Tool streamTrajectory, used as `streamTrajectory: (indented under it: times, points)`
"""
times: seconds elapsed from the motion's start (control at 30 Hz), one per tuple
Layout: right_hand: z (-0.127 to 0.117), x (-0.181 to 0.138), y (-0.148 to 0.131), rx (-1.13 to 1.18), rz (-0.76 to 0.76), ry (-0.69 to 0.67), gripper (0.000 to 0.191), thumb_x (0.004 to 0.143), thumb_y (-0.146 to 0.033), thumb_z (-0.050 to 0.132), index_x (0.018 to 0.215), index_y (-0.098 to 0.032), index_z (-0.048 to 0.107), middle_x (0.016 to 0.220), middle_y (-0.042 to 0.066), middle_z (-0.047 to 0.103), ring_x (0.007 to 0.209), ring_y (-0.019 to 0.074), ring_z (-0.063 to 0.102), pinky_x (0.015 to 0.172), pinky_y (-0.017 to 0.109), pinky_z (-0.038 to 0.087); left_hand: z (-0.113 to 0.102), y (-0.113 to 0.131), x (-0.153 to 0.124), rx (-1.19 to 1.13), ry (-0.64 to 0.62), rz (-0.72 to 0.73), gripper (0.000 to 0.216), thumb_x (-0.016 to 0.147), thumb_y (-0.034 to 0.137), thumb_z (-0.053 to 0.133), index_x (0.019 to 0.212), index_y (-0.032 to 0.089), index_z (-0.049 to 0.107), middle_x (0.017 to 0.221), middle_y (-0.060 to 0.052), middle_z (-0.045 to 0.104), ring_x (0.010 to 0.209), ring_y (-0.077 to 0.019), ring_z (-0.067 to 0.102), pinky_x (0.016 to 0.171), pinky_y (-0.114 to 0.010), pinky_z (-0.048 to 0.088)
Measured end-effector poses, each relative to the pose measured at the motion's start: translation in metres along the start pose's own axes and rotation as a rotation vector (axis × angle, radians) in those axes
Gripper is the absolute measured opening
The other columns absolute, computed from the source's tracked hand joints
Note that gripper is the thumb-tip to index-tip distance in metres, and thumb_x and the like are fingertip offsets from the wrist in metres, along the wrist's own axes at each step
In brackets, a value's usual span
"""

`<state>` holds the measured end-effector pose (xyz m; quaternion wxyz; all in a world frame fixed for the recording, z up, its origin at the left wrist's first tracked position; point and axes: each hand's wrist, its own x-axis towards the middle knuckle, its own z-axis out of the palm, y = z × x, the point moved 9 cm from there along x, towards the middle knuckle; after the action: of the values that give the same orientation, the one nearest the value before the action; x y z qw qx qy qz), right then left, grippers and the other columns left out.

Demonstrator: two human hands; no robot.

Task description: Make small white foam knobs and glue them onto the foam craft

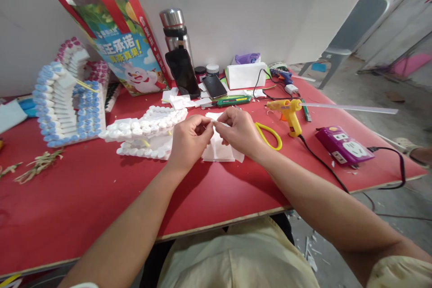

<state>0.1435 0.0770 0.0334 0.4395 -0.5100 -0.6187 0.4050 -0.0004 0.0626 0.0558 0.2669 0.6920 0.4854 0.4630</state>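
Both arms are reaching forward over the red desk [101,202] from the near edge, the forearms slanting inward from the lower corners and converging near the middle. The left hand [191,139] is bending inward at the wrist, its back facing up and outward, its fingers curling toward the right. The right hand [240,129] is mirroring it from the other side, its knuckles arching upward while the thumb is pointing left. The fingertips are meeting between the two hands; each hand is holding its thumb and forefinger together, clamping what is looking like a small white piece [213,121], mostly hidden by the fingers. That piece is sitting just above the white paper sheets [218,156], which are lying flat on the desk beneath the hands. Just left of the left hand, a white beaded structure [141,129] is standing, its end partly passing behind that hand. Just beside the right wrist, a yellow loop handle [279,141] is resting, and farther right a yellow glue gun [290,114] is trailing its cord. Beyond the hands, a green cutter [232,101] is lying crosswise.
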Motion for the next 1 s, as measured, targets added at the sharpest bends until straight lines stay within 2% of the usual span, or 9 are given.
streamTrajectory:
  times: [0.2, 0.33, 0.43, 0.53, 0.63, 0.7, 0.77, 0.87, 1.0]
  points:
    - [0.008, -0.009, -0.019, -0.037, -0.181, -0.038, 0.012, 0.090, -0.026, 0.062, 0.083, -0.020, 0.055, 0.068, -0.001, 0.067, 0.052, 0.0123, 0.063, 0.055, 0.026, 0.045, -0.007, 0.029, -0.007, 0.273, 0.139, 0.300, 0.011, 0.090, 0.017, 0.063, 0.080, 0.017, 0.069, 0.070, -0.001, 0.066, 0.064, -0.0125, 0.061, 0.062, -0.024, 0.046]
    - [0.007, -0.007, -0.017, -0.014, -0.207, -0.050, 0.012, 0.093, -0.026, 0.060, 0.084, -0.020, 0.055, 0.069, -0.001, 0.068, 0.054, 0.0122, 0.064, 0.057, 0.026, 0.047, -0.001, 0.035, -0.014, 0.403, 0.135, 0.436, 0.016, 0.096, 0.018, 0.056, 0.087, 0.015, 0.069, 0.073, -0.003, 0.068, 0.065, -0.0141, 0.061, 0.065, -0.028, 0.046]
    - [0.004, -0.002, -0.010, 0.046, -0.193, -0.060, 0.013, 0.094, -0.028, 0.061, 0.085, -0.019, 0.055, 0.069, -0.001, 0.068, 0.053, 0.0124, 0.064, 0.055, 0.026, 0.047, 0.005, 0.037, -0.017, 0.435, 0.098, 0.474, 0.022, 0.100, 0.017, 0.049, 0.099, 0.013, 0.071, 0.075, -0.005, 0.069, 0.065, -0.0149, 0.061, 0.067, -0.030, 0.048]
    - [0.003, 0.002, -0.006, 0.135, -0.191, -0.117, 0.017, 0.093, -0.031, 0.064, 0.085, -0.019, 0.056, 0.067, -0.001, 0.068, 0.050, 0.0126, 0.064, 0.052, 0.026, 0.048, 0.002, 0.033, -0.014, 0.313, 0.064, 0.410, 0.022, 0.100, 0.020, 0.052, 0.100, 0.014, 0.074, 0.072, -0.003, 0.069, 0.060, -0.0130, 0.061, 0.065, -0.029, 0.050]
    - [0.004, 0.003, -0.008, 0.211, -0.193, -0.235, 0.025, 0.090, -0.039, 0.070, 0.085, -0.018, 0.058, 0.067, 0.000, 0.068, 0.050, 0.0127, 0.063, 0.050, 0.026, 0.049, -0.005, 0.015, -0.003, 0.028, 0.002, 0.191, 0.016, 0.095, 0.027, 0.066, 0.090, 0.017, 0.077, 0.063, 0.000, 0.066, 0.052, -0.0110, 0.060, 0.055, -0.025, 0.050]
    - [0.005, 0.003, -0.011, 0.255, -0.186, -0.309, 0.031, 0.087, -0.044, 0.074, 0.084, -0.017, 0.059, 0.068, 0.001, 0.069, 0.050, 0.0122, 0.063, 0.050, 0.027, 0.050, -0.002, -0.001, 0.003, -0.182, -0.083, 0.019, 0.015, 0.089, 0.031, 0.073, 0.091, 0.018, 0.079, 0.061, 0.000, 0.067, 0.049, -0.0117, 0.061, 0.049, -0.024, 0.051]
    - [0.006, 0.002, -0.013, 0.293, -0.173, -0.356, 0.036, 0.085, -0.048, 0.077, 0.083, -0.017, 0.059, 0.068, 0.001, 0.069, 0.050, 0.0118, 0.063, 0.052, 0.027, 0.051, 0.004, -0.011, 0.005, -0.317, -0.169, -0.083, 0.019, 0.084, 0.034, 0.078, 0.095, 0.018, 0.081, 0.066, -0.001, 0.070, 0.050, -0.0133, 0.063, 0.046, -0.024, 0.053]
    - [0.007, 0.002, -0.012, 0.318, -0.146, -0.351, 0.040, 0.082, -0.051, 0.079, 0.084, -0.016, 0.060, 0.068, 0.002, 0.070, 0.050, 0.0124, 0.064, 0.053, 0.028, 0.053, 0.009, -0.012, 0.005, -0.370, -0.227, -0.074, 0.024, 0.084, 0.038, 0.079, 0.100, 0.019, 0.082, 0.077, -0.003, 0.072, 0.052, -0.0127, 0.065, 0.046, -0.025, 0.054]
    - [0.005, 0.005, -0.001, 0.303, -0.043, -0.268, 0.044, 0.076, -0.053, 0.083, 0.082, -0.015, 0.061, 0.068, 0.005, 0.072, 0.050, 0.0154, 0.067, 0.050, 0.029, 0.055, 0.006, -0.009, 0.003, -0.329, -0.181, -0.018, 0.024, 0.086, 0.038, 0.077, 0.100, 0.020, 0.083, 0.076, -0.003, 0.071, 0.052, -0.0105, 0.064, 0.047, -0.022, 0.054]
